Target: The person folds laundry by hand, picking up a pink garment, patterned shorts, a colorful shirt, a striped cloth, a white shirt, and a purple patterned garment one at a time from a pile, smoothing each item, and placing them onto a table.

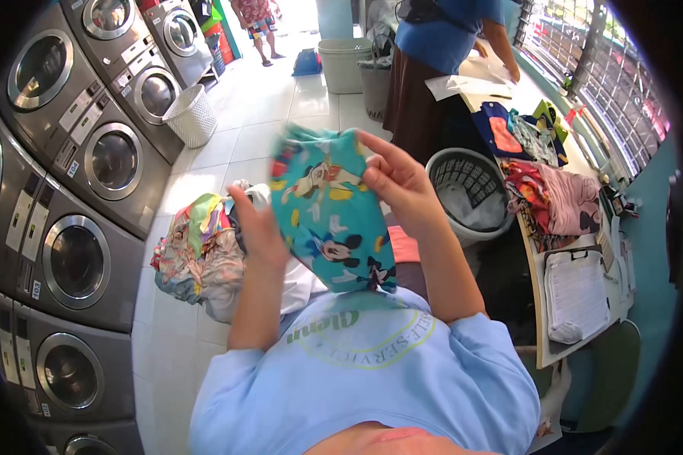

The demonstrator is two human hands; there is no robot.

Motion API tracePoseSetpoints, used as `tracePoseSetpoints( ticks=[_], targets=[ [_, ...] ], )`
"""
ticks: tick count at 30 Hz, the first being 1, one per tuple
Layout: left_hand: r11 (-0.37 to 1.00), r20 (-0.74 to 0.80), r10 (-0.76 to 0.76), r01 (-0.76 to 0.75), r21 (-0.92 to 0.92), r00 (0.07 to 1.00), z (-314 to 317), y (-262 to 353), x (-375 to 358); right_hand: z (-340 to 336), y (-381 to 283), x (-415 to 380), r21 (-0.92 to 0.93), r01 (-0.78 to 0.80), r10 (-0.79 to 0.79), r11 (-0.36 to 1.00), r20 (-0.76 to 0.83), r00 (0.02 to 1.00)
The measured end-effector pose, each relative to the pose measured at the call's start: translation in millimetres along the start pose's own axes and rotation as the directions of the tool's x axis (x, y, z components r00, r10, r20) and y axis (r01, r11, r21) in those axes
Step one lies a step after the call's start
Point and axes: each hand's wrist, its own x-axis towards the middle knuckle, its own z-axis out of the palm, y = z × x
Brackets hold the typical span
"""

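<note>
A teal cartoon-print garment [330, 216] with a gathered top edge hangs in front of my chest, its upper left part blurred. My right hand [401, 186] is closed on its upper right corner, thumb in front and fingers bent at the edge. At the left side of the cloth is my left hand [259, 227], with a digit stretched upward and apart; some of its fingers are hidden. Beyond that hand a heap of mixed clothes [205, 254] lies low on the left. Something coral-coloured [404, 245] shows behind the garment, near my lap.
Stacked front-loading machines [76, 258] line the left, with a white basket [191, 117] beside them. To the right, a grey basket [470, 193] stands by a table bearing folded clothes [558, 197] and a clipboard [577, 292]. A person in blue [436, 45] leans over the table; another person [258, 26] stands at the doorway.
</note>
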Motion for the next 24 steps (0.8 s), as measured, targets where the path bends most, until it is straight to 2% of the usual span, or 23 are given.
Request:
tracePoseSetpoints(
  ticks=[1,2,4,5,7,9,10,12,13,14,15,16,17,18,20,21,23,24],
  targets=[
    [0.998,-0.08,-0.008,0.014,0.068,0.997,22,-21,-1,-1,0,-3,-0.042,-0.009,0.01,0.999,0.003,1.0],
    [0.96,-0.079,0.009,0.013,0.279,0.997,20,-21,-2,-2,0,-5,-0.083,-0.019,0.019,0.996,0.006,1.0],
    [0.758,-0.066,0.042,0.011,0.652,0.997,15,-21,-3,0,-2,-5,-0.085,-0.025,0.02,0.996,-0.053,0.998],
    [0.812,-0.056,0.051,-0.009,0.584,0.997,31,-22,-1,-2,-2,-3,-0.057,-0.023,0.016,0.998,-0.113,0.993],
    [0.677,-0.086,0.045,0.032,0.735,0.995,22,-12,-3,-6,-2,-1,-0.001,-0.017,0.016,1.0,-0.233,0.972],
    [0.617,-0.122,0.151,0.003,0.787,0.981,28,-13,-2,-14,0,0,0.051,0.018,-0.002,0.999,-0.292,0.956],
    [0.638,-0.144,0.164,0.007,0.77,0.976,27,-9,-1,-20,1,-1,0.077,0.036,-0.009,0.996,-0.324,0.946],
    [0.682,-0.194,0.184,0.017,0.731,0.964,28,1,3,-26,3,1,0.073,0.029,-0.005,0.997,-0.312,0.95],
    [0.637,-0.23,0.239,0.027,0.771,0.943,32,3,5,-25,3,3,0.062,0.016,0.005,0.998,-0.332,0.943],
    [0.626,-0.207,0.217,0.027,0.779,0.954,24,12,7,-23,3,2,0.055,-0.006,0.025,0.998,-0.36,0.932],
    [0.587,-0.205,0.29,-0.005,0.809,0.935,23,12,11,-22,0,4,0.056,0.01,0.009,0.998,-0.339,0.941],
    [0.519,-0.106,0.326,-0.084,0.851,0.939,28,10,13,-19,-4,6,0.023,0.044,-0.035,0.999,-0.298,0.954],
    [0.379,-0.069,0.369,-0.082,0.922,0.927,16,17,15,-15,-6,8,-0.111,0.097,-0.124,0.989,-0.271,0.955],
    [0.362,-0.032,0.402,-0.127,0.924,0.915,21,12,20,-15,-7,11,-0.247,0.159,-0.216,0.956,-0.222,0.951],
    [0.15,0.156,0.487,-0.258,0.954,0.859,26,6,33,-22,-8,9,-0.48,0.172,-0.277,0.86,-0.156,0.948],
    [0.139,0.172,0.526,-0.284,0.949,0.833,30,1,37,-24,-9,8,-0.585,0.182,-0.3,0.79,-0.111,0.947],
    [0.111,0.201,0.605,-0.332,0.937,0.77,35,-9,44,-24,-21,4,-0.794,0.061,-0.264,0.605,-0.127,0.956],
    [0.178,0.163,0.572,-0.316,0.932,0.804,31,-10,44,-25,-25,2,-0.872,0.002,-0.245,0.489,-0.136,0.96]
  ],
)
